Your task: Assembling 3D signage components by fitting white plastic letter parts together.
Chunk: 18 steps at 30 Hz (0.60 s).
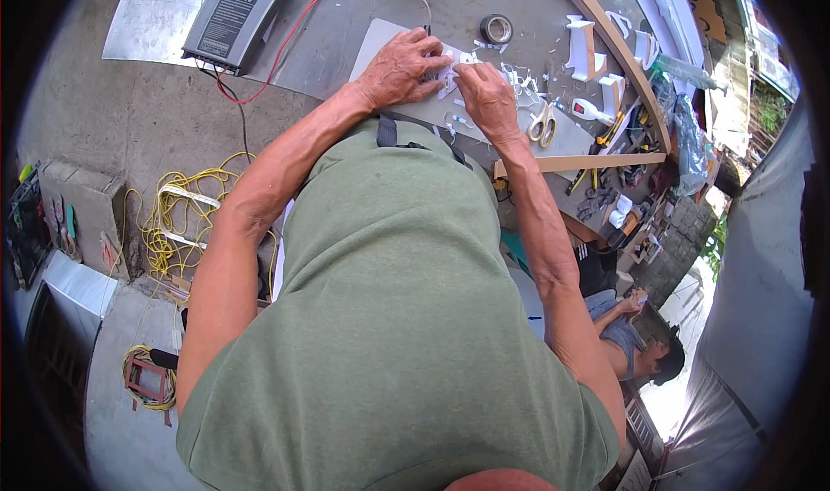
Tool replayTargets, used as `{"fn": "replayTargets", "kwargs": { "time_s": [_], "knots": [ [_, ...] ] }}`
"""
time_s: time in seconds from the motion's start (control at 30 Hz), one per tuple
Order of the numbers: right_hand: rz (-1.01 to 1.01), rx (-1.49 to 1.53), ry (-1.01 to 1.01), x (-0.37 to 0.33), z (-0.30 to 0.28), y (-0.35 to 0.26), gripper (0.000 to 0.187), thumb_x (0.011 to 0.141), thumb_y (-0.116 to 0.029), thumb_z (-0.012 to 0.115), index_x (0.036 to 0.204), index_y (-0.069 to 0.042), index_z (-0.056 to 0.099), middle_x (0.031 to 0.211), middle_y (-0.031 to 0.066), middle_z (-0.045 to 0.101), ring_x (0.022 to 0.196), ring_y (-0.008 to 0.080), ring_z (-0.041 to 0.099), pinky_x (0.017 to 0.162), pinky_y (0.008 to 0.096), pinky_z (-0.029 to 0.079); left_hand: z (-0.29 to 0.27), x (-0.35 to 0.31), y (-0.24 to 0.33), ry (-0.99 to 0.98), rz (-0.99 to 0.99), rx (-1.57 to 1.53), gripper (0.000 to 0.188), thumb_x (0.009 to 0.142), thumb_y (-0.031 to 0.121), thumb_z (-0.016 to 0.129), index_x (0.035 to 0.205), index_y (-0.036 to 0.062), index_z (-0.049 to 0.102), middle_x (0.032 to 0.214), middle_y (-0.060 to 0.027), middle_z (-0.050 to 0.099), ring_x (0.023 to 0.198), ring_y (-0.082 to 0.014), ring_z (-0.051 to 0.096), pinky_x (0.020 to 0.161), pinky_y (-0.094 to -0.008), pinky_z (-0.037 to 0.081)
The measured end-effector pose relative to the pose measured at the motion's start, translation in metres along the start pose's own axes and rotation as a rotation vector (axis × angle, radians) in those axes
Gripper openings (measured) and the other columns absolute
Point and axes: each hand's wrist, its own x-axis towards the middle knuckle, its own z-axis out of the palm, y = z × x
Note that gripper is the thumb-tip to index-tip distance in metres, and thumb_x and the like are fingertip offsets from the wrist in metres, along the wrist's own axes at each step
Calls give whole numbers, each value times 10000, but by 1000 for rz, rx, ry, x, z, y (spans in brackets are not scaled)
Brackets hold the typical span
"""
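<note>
White, thin, cut-out piece point(447, 83), perhaps plastic or card, lies between the two hands on a pale flat board point(373, 43), close to the near edge of the grey tabletop point(346, 24). It looks light and fairly stiff, and its narrow parts would probably bend or snap under hard pressure; the outer edges seem the safest place to take hold.

The left hand point(399, 67) is spread with bent fingers reaching the piece's left side; whether they grip or merely steady it, I cannot tell. The right hand point(488, 100) is curled at its right side, thumb and fingertips drawn together; what they pinch is hidden.

No writing shows on the piece. A black, boxy, ribbed device point(242, 15) at the tabletop's left near edge carries a panel of pale printed lettering.
</note>
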Motion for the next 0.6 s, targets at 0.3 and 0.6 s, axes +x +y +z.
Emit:
{"fn": "replayTargets", "kwargs": {
  "time_s": [0.3,0.6],
  "knots": [
    [189,97,-77,7,8,0,166,919,-196,707,959,-35,714,887,148,637,829,343,649,736,464,518,0,-1,0,-7,-2,11,387,855,295,765,1201,136,695,1087,-78,601,1061,-252,539,956,-388,460],
    [775,88,-286,35,15,-14,289,827,-264,668,804,11,753,749,267,700,702,417,699,688,451,557,1,1,-2,-2,16,-12,408,817,286,776,1193,147,703,1053,-64,596,1039,-241,540,922,-386,456]
  ]
}}
